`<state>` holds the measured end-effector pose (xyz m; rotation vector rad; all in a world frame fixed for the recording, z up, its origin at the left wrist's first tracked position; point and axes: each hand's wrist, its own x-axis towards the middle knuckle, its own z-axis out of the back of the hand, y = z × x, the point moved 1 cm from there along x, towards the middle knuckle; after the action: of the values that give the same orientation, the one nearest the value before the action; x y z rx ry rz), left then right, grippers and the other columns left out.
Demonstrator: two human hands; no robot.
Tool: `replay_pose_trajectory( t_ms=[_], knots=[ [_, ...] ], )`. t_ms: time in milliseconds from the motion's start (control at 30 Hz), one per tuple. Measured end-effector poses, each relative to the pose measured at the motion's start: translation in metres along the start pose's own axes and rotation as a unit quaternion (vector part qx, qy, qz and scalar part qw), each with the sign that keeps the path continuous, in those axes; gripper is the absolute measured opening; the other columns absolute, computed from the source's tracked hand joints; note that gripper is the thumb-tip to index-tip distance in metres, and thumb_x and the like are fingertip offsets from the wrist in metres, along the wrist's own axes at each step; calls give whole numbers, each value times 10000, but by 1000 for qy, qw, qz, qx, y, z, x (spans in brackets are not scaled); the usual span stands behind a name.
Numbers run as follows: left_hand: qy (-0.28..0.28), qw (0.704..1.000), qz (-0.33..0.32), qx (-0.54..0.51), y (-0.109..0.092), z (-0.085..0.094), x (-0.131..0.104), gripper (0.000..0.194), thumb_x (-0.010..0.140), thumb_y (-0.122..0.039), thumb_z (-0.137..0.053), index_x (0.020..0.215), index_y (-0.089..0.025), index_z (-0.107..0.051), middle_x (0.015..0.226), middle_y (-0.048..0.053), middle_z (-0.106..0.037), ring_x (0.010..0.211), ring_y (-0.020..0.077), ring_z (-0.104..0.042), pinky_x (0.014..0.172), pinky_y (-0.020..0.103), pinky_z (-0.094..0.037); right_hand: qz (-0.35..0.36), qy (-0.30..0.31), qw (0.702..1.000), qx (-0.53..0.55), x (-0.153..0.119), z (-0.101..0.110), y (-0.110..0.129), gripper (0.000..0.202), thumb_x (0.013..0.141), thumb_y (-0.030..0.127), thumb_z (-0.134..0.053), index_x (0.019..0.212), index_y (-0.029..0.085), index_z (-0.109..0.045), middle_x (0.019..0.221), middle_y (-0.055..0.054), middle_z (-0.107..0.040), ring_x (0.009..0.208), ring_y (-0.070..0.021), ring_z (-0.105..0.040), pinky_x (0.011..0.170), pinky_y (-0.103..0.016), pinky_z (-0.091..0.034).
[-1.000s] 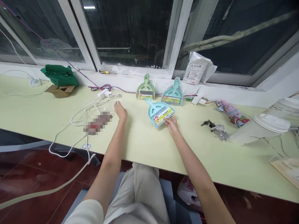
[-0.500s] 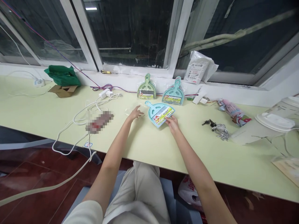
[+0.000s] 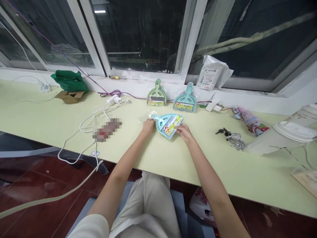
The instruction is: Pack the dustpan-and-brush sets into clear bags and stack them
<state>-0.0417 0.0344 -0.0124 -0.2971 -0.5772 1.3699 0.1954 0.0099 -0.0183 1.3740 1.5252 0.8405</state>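
Note:
A light-blue dustpan set with a printed card lies over the middle of the table, its handle pointing left. My right hand grips its wide end at the card, thumb on top. At the handle end, my left hand is closed with its fingers curled; what it pinches is too small to make out. Clear plastic film shows around the handle and behind my left hand. Further back, a green dustpan set and a teal stack of dustpans, both in clear wrap, lean against the wall.
White cables and a blurred-out object are at the left. Behind them sit a green bag and a cardboard box. Keys, a folded umbrella and a white cup stand or lie at the right.
My left hand has moved right to the handle end and its spread fingers have closed. The dustpan set has turned slightly in my right hand, its handle lower.

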Motion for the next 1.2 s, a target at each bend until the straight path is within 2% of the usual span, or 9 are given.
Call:
replay_pose_trajectory(
  t_ms=[233, 400, 533, 667, 833, 933, 1067, 1133, 1200],
  knots=[
    [25, 998, 28, 43, 11, 13, 2, 120, 801, -149, -559, 763, -141, -672, 983, 195, -621, 1078, 324, -559, 938, 409, -396, -28, -21, 999, -4, 4, 12, 9, 233, 624, -23, -691, 774, 153, -661, 692, -5, -730, 619, -141, -700, 580, -215, -606],
    [24, 992, 18, 120, 10, 12, 1, 215, 817, -87, -488, 931, -102, -670, 1010, 228, -618, 1047, 335, -583, 899, 407, -420, -19, -35, 999, -24, 2, 14, 17, 256, 588, -25, -724, 763, 151, -664, 671, -10, -727, 593, -155, -697, 563, -240, -610],
    [-17, 983, 48, 178, 4, 16, 3, 317, 867, -73, -375, 1048, -92, -634, 1005, 221, -621, 987, 314, -606, 828, 375, -443, -8, 19, 998, -57, -6, 5, 21, 271, 574, 31, -757, 804, 155, -686, 734, -24, -744, 603, -154, -698, 539, -221, -590],
    [-46, 983, 44, 171, -3, 19, 3, 327, 885, -69, -342, 1075, -97, -607, 1018, 216, -620, 969, 321, -611, 809, 386, -445, -4, 54, 997, -61, -12, -6, 20, 275, 579, 70, -769, 832, 148, -697, 789, -45, -753, 653, -166, -708, 586, -235, -596],
    [-84, 992, -20, 90, -16, 14, -1, 339, 887, -70, -348, 1070, -163, -619, 1154, 188, -604, 1216, 306, -485, 951, 403, -417, 22, -27, 999, -6, -10, -15, 5, 250, 590, 54, -749, 794, 173, -667, 726, -10, -741, 696, -174, -712, 673, -284, -616],
    [-111, 991, -74, -28, -26, 12, -1, 281, 874, -106, -433, 1030, -206, -644, 1236, 144, -594, 1339, 286, -369, 1081, 442, -327, 21, -17, 1000, 11, -9, -19, -2, 241, 604, 65, -747, 803, 170, -661, 756, -19, -742, 740, -182, -716, 750, -315, -615],
    [-95, 966, -135, -199, -45, 14, -4, 163, 825, -193, -589, 948, -259, -673, 1215, 78, -625, 1336, 261, -389, 1169, 470, -186, 39, -25, 998, 38, -9, -19, -5, 239, 614, 106, -762, 817, 170, -654, 797, -27, -739, 803, -193, -715, 811, -333, -604],
    [-132, 952, -123, -246, -53, 16, -8, 245, 803, -267, -646, 1047, -264, -654, 1327, 71, -555, 1394, 264, -306, 1181, 490, -113, 57, -34, 996, 57, -10, -19, -4, 242, 613, 131, -768, 819, 179, -649, 824, -23, -737, 846, -194, -710, 819, -326, -600],
    [-210, 934, -49, -285, -56, 17, -10, 503, 785, -360, -676, 1258, -255, -542, 1465, 94, -406, 1452, 275, -162, 1175, 507, -105, 76, -33, 994, 71, -10, -18, -3, 253, 611, 160, -771, 832, 181, -649, 842, -24, -735, 865, -190, -705, 814, -311, -598]
  ],
)
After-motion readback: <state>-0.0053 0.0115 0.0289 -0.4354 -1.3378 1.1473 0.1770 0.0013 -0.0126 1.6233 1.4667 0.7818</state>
